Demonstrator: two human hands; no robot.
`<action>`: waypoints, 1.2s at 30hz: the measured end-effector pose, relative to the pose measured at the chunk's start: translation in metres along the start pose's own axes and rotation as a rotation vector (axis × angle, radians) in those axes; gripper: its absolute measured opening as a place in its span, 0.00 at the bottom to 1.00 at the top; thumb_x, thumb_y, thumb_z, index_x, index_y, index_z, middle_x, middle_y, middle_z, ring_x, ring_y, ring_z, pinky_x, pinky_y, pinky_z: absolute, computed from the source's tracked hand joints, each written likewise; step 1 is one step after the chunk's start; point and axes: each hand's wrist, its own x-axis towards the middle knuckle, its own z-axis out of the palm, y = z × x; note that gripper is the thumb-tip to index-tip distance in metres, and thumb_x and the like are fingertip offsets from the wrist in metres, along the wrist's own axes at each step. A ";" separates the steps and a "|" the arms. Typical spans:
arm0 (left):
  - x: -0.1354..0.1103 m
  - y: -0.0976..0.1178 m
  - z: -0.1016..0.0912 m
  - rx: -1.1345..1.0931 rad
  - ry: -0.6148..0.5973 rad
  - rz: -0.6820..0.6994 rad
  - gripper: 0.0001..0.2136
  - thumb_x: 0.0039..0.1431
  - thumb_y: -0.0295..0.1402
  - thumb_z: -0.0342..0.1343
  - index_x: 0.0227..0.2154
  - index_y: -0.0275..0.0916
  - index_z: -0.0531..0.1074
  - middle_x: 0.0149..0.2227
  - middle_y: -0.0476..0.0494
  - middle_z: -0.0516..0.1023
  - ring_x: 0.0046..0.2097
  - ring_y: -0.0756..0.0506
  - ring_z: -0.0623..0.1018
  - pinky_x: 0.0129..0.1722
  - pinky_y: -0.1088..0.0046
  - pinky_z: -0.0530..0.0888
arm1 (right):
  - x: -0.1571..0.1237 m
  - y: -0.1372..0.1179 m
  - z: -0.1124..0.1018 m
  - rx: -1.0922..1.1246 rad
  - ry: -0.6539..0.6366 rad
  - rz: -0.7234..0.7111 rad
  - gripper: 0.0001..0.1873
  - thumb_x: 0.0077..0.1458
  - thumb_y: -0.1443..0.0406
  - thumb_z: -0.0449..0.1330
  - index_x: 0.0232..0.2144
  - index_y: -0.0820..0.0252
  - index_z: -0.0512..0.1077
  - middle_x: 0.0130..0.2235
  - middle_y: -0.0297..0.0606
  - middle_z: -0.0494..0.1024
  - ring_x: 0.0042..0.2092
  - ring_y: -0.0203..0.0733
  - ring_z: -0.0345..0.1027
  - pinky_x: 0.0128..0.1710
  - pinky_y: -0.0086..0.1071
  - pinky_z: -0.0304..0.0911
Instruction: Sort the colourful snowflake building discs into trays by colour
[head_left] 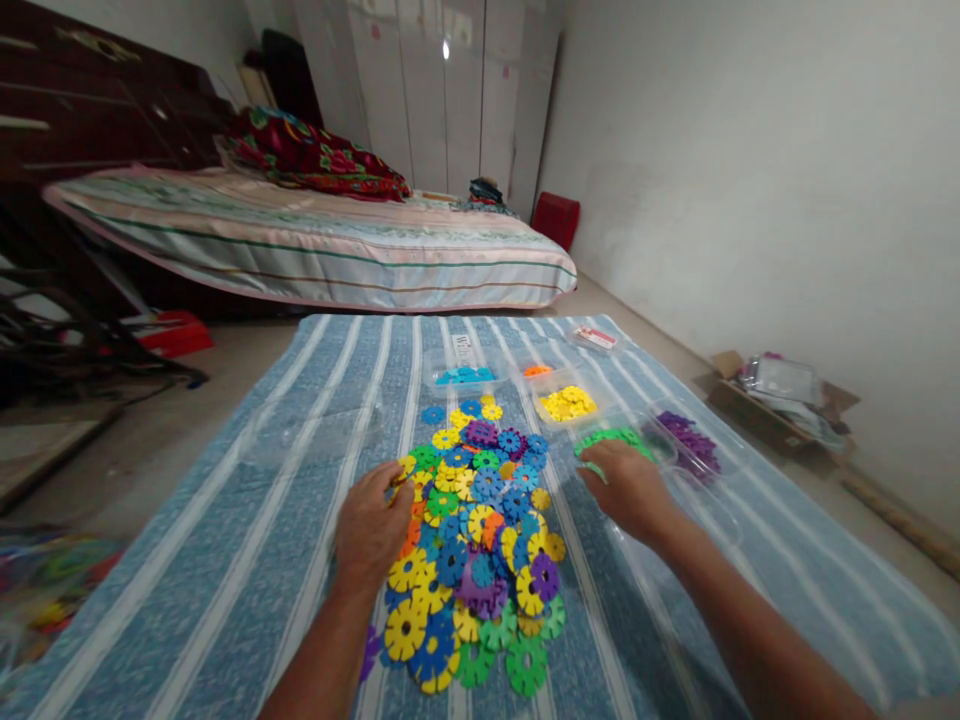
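Note:
A loose heap of notched plastic discs (487,485) in yellow, blue, green, orange and purple lies on the striped cloth. At the heap's left edge is my left hand (373,525), fingers curled and closed around a yellow notched disc (393,492) that is partly hidden. My right hand (626,485) is closed at the near rim of a clear tub of green discs (619,437). A green notched disc (595,470) shows at its fingertips. Just beyond stands a tub of yellow discs (568,403).
Light-blue discs (465,376), orange discs (537,371) and purple pieces (688,443) sit in other clear tubs. Clear lids (315,435) lie on the left of the striped cloth (202,560). A bed (360,245) stands behind; a cardboard box (780,405) is on the floor at right.

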 end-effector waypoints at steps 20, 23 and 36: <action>-0.003 0.005 -0.003 -0.044 -0.007 -0.021 0.14 0.54 0.36 0.47 0.39 0.38 0.73 0.46 0.41 0.77 0.49 0.43 0.74 0.52 0.65 0.69 | 0.076 -0.069 0.047 0.013 -0.302 -0.096 0.19 0.51 0.71 0.53 0.47 0.58 0.66 0.45 0.43 0.73 0.47 0.44 0.65 0.42 0.33 0.58; -0.003 0.005 -0.003 -0.063 0.001 -0.026 0.14 0.53 0.36 0.48 0.38 0.39 0.73 0.45 0.42 0.77 0.48 0.43 0.74 0.52 0.65 0.69 | 0.074 -0.069 0.046 0.009 -0.296 -0.109 0.18 0.51 0.73 0.52 0.46 0.59 0.66 0.45 0.44 0.73 0.46 0.45 0.65 0.41 0.33 0.58; -0.003 0.008 -0.003 -0.071 0.009 -0.023 0.14 0.54 0.36 0.47 0.38 0.38 0.73 0.45 0.42 0.77 0.48 0.43 0.75 0.52 0.66 0.69 | 0.062 -0.052 0.047 0.299 -0.165 -0.082 0.30 0.48 0.75 0.49 0.55 0.58 0.61 0.50 0.41 0.73 0.49 0.42 0.67 0.48 0.32 0.59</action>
